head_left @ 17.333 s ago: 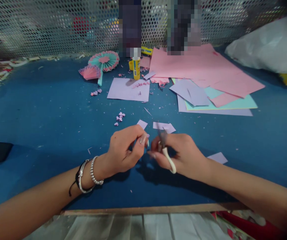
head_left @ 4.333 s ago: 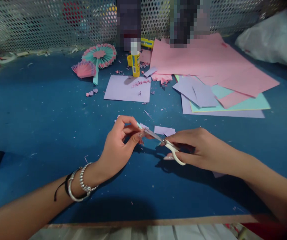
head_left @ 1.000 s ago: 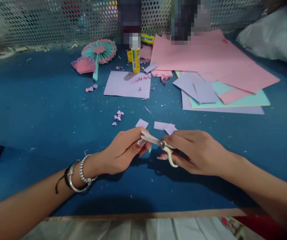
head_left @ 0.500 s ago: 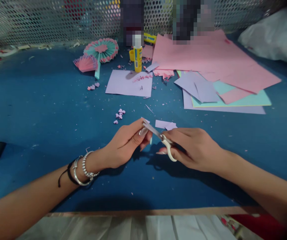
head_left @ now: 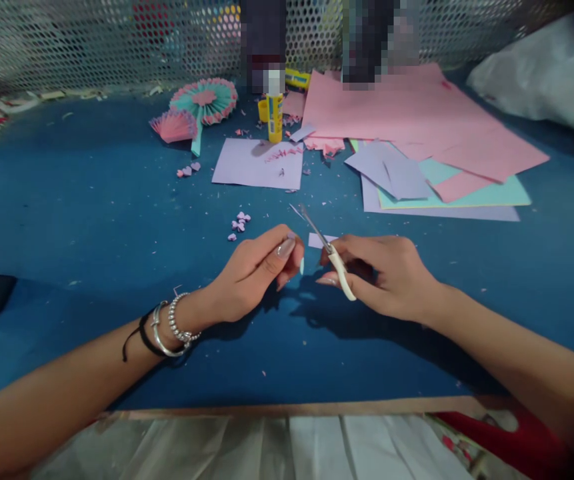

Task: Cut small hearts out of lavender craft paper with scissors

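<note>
The small scissors (head_left: pixel 327 257) sit in the right hand (head_left: pixel 384 273), white handle loops wrapped by the fingers and the thin metal blades pointing up and away to the far left, blades together and touching no paper. The right hand's grip is closed around the handles, near the middle of the blue bench (head_left: pixel 91 200). Just to its left, the left hand (head_left: pixel 257 273) is curled with thumb and fingertips pinched together; a tiny pale sliver shows at the fingertips, though whether it is paper or a nail is too small to tell, so what that grip holds cannot be made out. The two hands are close, not touching. On the left wrist are bracelets (head_left: pixel 167 330), a beaded one, a metal bangle and a dark cord. Just beyond the right hand lies a small lilac scrap (head_left: pixel 317 240), and left of the blades a cluster of tiny paper hearts (head_left: pixel 239 225). Farther back rests a lilac sheet (head_left: pixel 259 163), with a yellow glue stick (head_left: pixel 275 107) standing upright at its far edge. Left of the glue stick lie pink-and-teal pleated paper fans (head_left: pixel 201 107). To the right, far side, is a loose stack of pink, teal and lilac paper sheets (head_left: pixel 427 133). A perforated metal screen (head_left: pixel 91 40) runs along the far edge of the bench.
</note>
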The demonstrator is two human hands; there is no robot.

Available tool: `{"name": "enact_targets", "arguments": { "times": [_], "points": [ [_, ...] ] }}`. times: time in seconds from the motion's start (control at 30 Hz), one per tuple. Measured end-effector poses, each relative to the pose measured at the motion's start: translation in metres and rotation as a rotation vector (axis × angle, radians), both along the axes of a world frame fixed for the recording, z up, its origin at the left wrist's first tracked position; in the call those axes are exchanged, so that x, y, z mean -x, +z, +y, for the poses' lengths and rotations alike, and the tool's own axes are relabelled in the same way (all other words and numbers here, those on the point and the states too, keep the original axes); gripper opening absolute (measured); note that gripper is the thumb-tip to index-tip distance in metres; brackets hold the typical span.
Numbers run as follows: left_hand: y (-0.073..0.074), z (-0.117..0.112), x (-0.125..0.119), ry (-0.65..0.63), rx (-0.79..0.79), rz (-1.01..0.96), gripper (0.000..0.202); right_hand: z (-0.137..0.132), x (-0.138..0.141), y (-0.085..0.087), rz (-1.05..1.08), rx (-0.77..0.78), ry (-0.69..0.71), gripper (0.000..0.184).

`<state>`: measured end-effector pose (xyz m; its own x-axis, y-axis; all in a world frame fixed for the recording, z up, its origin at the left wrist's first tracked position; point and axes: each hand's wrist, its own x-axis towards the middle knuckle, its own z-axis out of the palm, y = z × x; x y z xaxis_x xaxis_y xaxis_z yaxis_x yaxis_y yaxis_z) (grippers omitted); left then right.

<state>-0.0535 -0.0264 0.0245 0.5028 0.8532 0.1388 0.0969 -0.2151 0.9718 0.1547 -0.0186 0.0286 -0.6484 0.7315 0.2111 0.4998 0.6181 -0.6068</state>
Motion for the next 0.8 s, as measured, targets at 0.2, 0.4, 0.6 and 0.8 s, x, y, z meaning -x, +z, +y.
{"name": "enact_targets", "arguments": {
  "times": [0.2, 0.4, 0.6, 0.8],
  "points": [
    [-0.0002, -0.0003, 0.0002, 0.026, -0.023, -0.008, 0.029, -0.0006, -0.0030, 0.0031, -0.023, 0.015, 0.028, 0.010],
    [-0.0021, -0.0024, 0.0023, 0.022, -0.068, 0.041, 0.029, -0.0029, -0.0012, 0.0002, -0.047, -0.036, 0.104, 0.017],
    [-0.0028, -0.0045, 0.0031, -0.008, -0.126, 0.060, 0.029, -0.0045, -0.0025, -0.0023, -0.049, -0.089, 0.117, 0.012],
    [-0.0049, -0.0038, -0.0005, 0.201, -0.134, 0.180, 0.028, -0.0040, -0.0003, -0.0022, 0.080, -0.079, -0.234, 0.025]
  ]
}}
